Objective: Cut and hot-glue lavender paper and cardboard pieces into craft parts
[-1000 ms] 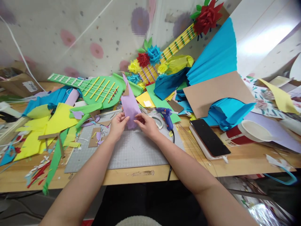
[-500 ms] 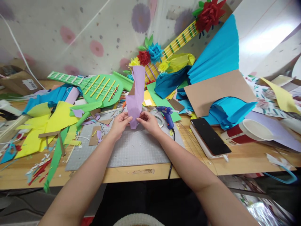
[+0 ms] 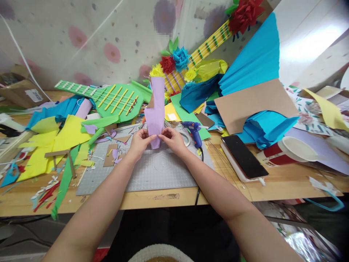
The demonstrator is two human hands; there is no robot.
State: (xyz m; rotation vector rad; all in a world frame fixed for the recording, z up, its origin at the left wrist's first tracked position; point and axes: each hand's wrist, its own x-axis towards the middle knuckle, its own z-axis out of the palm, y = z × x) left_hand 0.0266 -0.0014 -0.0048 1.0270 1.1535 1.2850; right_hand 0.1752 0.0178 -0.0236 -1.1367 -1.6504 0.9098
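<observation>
A long purple paper piece (image 3: 156, 118) stands upright above the grey cutting mat (image 3: 163, 174), with brown cardboard showing at its left edge. My left hand (image 3: 141, 142) pinches its lower left part between thumb and fingers. On the lower right side, my right hand (image 3: 172, 141) is closed on the same piece, and the two thumbs nearly meet at its front. Just right of my right hand lie a roll of tape (image 3: 185, 139) and a blue glue gun (image 3: 194, 133).
A green paper guitar (image 3: 117, 102) lies behind on the left, and a yellow one (image 3: 209, 47) leans on the wall. Yellow paper (image 3: 71, 134) and scraps cover the left. A phone (image 3: 244, 156), cup (image 3: 291, 151) and cardboard (image 3: 256, 102) are on the right.
The purple piece has turned slightly, its top shifting a little left, and less cardboard shows at its edge. My thumbs have come closer together at its lower front.
</observation>
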